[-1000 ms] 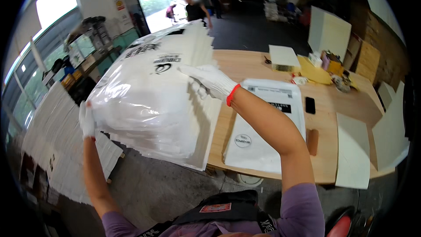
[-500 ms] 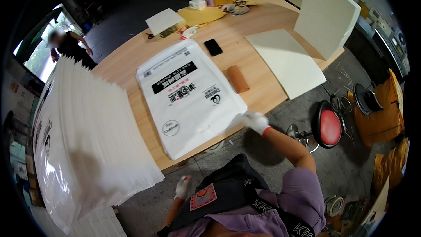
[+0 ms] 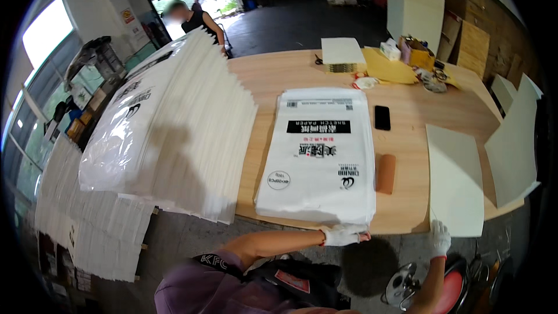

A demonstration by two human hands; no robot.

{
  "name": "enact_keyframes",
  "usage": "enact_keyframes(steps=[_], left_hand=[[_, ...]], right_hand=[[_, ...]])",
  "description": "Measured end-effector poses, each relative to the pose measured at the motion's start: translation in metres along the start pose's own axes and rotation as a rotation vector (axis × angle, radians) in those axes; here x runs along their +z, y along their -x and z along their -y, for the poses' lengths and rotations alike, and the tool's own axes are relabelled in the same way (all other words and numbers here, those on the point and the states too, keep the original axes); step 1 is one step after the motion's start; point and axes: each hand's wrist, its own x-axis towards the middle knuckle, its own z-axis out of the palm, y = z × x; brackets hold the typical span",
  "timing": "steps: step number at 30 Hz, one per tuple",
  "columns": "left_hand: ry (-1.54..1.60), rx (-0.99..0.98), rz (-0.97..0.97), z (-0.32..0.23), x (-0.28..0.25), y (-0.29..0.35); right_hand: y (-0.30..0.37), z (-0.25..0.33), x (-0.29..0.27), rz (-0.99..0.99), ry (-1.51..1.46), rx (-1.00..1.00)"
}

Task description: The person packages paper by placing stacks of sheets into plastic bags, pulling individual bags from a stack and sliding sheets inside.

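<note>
My left hand point(image 3: 345, 235), in a white glove with fingertips showing, reaches across to the near right corner of a pile of white printed plastic bags point(image 3: 317, 166). Its fingers point right, stretched out beside the table's front edge. My right hand point(image 3: 440, 239), also gloved, has its fingers extended onto the near left corner of a flat pale paper sheet point(image 3: 456, 180); whether other sheets lie beneath it I cannot tell. Between the bags and the sheet are a brown curved block point(image 3: 385, 174) and a black phone point(image 3: 382, 117).
A tall leaning stack of filled white packs point(image 3: 192, 134) stands at left, with a person point(image 3: 200, 23) behind it. Pale boards point(image 3: 514, 145) rise at the table's right end. Yellow paper point(image 3: 389, 68) and a box point(image 3: 417, 53) lie at the back. A red stool point(image 3: 450, 291) stands below my right hand.
The view has swung left. My right hand has gone from the bag pile's near right corner to the pale sheet. The left hand has risen from beside my body to the table edge.
</note>
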Motion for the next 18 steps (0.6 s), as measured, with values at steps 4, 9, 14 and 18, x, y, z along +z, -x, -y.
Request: enact_keyframes(steps=[4, 9, 14, 18], left_hand=[[0.298, -0.215, 0.106, -0.001, 0.017, -0.061], [1.019, -0.462, 0.039, -0.002, 0.044, -0.15], [0.377, -0.511, -0.14, 0.053, 0.034, -0.158], [0.194, -0.517, -0.135, -0.025, -0.01, -0.125]], right_hand=[[-0.02, 0.002, -0.04, 0.025, -0.076, 0.044], [-0.016, 0.09, -0.132, 0.138, 0.015, -0.058], [0.02, 0.17, -0.19, 0.28, -0.693, -0.189], [0.047, 0.087, -0.112, -0.155, -0.702, 0.388]])
